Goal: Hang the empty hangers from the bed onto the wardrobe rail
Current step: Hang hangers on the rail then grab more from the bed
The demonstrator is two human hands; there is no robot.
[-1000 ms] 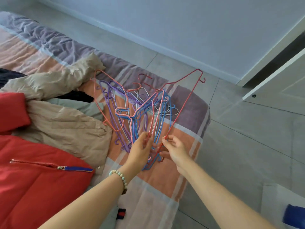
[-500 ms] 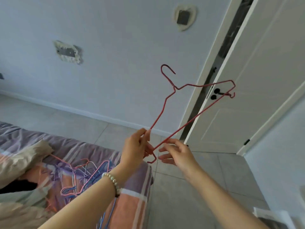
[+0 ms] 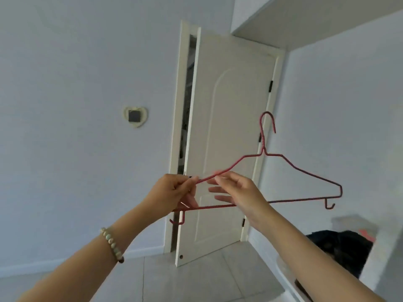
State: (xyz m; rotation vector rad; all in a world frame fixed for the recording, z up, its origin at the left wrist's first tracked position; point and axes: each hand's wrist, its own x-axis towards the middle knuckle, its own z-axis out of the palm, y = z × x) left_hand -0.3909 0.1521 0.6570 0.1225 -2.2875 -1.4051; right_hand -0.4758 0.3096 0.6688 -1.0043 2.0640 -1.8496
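Observation:
A red wire hanger [image 3: 305,173] is held up in front of me, upright, its hook at the top and small hooks at both lower corners. My left hand [image 3: 174,192] pinches the hanger's left end between thumb and fingers. My right hand [image 3: 235,190] touches the left shoulder wire with its fingertips, the other fingers spread loosely. A bead bracelet sits on my left wrist. The bed, the other hangers and the wardrobe rail are out of view.
A white door [image 3: 226,149] stands ajar straight ahead, with a dark gap along its left side. A heart-shaped wall fitting [image 3: 135,116] is on the left wall. A white piece of furniture [image 3: 383,247] with dark cloth inside it sits low right. The floor is grey tile.
The view swung up and away from the bed toward the door. The red hanger came off the pile and turned from tilted to upright, hook on top, moving right.

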